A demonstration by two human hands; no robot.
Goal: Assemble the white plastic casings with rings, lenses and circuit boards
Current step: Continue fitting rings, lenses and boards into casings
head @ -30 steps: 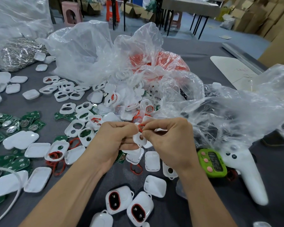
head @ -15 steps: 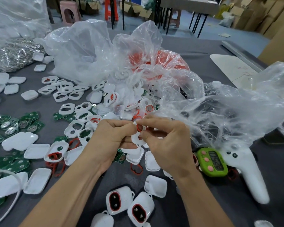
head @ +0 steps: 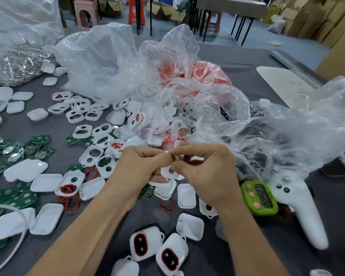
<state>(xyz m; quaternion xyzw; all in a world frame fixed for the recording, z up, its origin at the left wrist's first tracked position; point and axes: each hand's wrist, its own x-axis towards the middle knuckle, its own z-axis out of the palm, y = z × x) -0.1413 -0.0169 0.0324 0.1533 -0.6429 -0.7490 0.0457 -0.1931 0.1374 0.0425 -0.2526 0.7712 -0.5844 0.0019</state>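
Seen from the head camera, the left hand (head: 139,168) and the right hand (head: 205,174) meet just left of the green timer (head: 259,198). Both have their fingers curled, and together they pinch one white casing (head: 168,172) above the table (head: 247,76). Two finished casings (head: 145,243) with red-ringed windows lie left of the timer, nearer the camera. Green circuit boards (head: 0,156) lie far left of it. A clear bag of red rings (head: 197,74) sits beyond it, and a white controller (head: 299,212) lies just right of it.
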